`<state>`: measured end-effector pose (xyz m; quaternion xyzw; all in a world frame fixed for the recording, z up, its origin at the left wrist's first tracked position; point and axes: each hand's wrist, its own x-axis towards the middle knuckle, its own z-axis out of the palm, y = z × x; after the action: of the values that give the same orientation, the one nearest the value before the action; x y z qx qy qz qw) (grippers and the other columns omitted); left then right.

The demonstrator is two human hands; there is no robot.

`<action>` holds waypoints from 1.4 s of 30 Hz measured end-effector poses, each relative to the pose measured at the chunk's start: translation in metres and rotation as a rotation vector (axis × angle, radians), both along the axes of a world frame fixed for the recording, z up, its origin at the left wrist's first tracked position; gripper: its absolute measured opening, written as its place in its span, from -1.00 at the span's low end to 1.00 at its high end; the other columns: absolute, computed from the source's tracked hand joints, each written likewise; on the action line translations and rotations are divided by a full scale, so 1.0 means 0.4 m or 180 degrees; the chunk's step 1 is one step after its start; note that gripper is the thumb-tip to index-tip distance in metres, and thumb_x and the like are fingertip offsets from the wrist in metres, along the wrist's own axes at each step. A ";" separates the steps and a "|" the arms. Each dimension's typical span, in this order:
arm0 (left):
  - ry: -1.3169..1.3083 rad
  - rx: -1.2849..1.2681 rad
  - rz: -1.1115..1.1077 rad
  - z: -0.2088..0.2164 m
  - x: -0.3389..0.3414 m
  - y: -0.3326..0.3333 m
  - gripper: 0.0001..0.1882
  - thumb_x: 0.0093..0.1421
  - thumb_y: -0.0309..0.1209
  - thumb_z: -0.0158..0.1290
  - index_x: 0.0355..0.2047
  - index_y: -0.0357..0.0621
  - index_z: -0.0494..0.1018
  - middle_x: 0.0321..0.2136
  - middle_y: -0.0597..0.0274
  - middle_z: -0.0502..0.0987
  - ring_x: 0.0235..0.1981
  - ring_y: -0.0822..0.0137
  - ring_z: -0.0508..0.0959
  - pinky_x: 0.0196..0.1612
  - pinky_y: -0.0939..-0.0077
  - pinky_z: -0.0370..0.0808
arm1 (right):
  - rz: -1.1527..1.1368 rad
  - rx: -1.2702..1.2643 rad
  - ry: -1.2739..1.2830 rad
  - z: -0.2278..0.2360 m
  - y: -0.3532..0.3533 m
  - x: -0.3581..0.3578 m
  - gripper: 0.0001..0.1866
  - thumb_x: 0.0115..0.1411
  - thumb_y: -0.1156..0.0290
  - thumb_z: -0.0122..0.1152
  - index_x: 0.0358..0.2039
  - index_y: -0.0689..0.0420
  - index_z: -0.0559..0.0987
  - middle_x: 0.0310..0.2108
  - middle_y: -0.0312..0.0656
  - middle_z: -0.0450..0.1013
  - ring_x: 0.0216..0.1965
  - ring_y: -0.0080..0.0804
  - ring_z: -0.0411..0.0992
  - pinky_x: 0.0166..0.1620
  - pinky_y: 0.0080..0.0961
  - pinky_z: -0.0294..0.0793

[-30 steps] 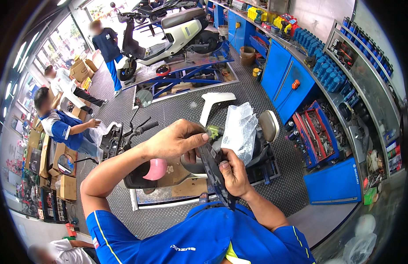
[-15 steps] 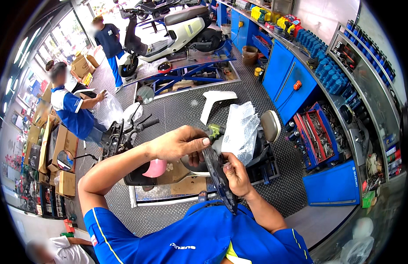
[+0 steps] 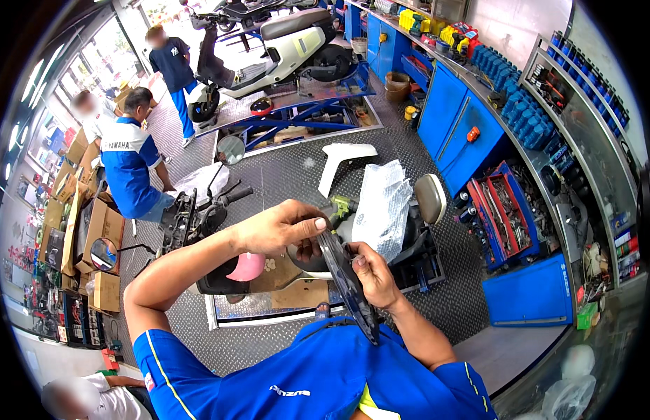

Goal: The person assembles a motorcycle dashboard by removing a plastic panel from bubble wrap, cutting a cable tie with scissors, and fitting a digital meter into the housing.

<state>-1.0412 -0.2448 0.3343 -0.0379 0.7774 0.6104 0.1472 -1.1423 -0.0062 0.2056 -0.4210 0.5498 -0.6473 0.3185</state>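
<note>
A long, dark, glossy plastic part (image 3: 347, 283) stands tilted between my hands in front of my chest; its exact kind I cannot make out. My left hand (image 3: 286, 227) grips its upper end, thumb on top and fingers curled beneath. Lower down, my right hand (image 3: 374, 276) pinches its right edge between thumb and fingers. Below them is a partly stripped scooter (image 3: 234, 283), with its handlebar to the left and a pink round piece (image 3: 246, 267) on it. Just beyond my hands lie a lime-green power tool (image 3: 341, 205) and bubble wrap (image 3: 381, 203).
A white curved panel (image 3: 342, 162) lies on the metal floor. Farther off, a white scooter (image 3: 283, 63) stands on a blue lift. Blue cabinets (image 3: 444, 126) and an open toolbox (image 3: 503, 217) line the right. Another person (image 3: 129, 168) works at the left near cardboard boxes (image 3: 101, 227).
The co-worker at the left has turned away and bent lower beside the clear plastic sheet. The person behind shows more. My hands and the dark part have barely shifted.
</note>
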 end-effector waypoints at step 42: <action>0.0000 -0.0190 0.1077 -0.140 0.034 0.103 -0.14 0.17 -0.24 0.42 0.28 -0.42 0.21 0.02 0.02 0.52 0.09 0.27 0.52 0.22 0.35 0.46 | 0.0197 0.0611 0.0057 0.091 0.017 0.020 -0.67 0.36 0.50 0.30 0.03 0.50 0.57 -0.25 -0.07 0.64 -0.27 -0.68 0.49 -0.32 -0.58 0.61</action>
<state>-1.0277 -0.2035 0.2784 -0.1726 0.7777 0.6031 0.0411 -1.1341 0.0004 0.2420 -0.4110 0.5989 -0.5777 0.3723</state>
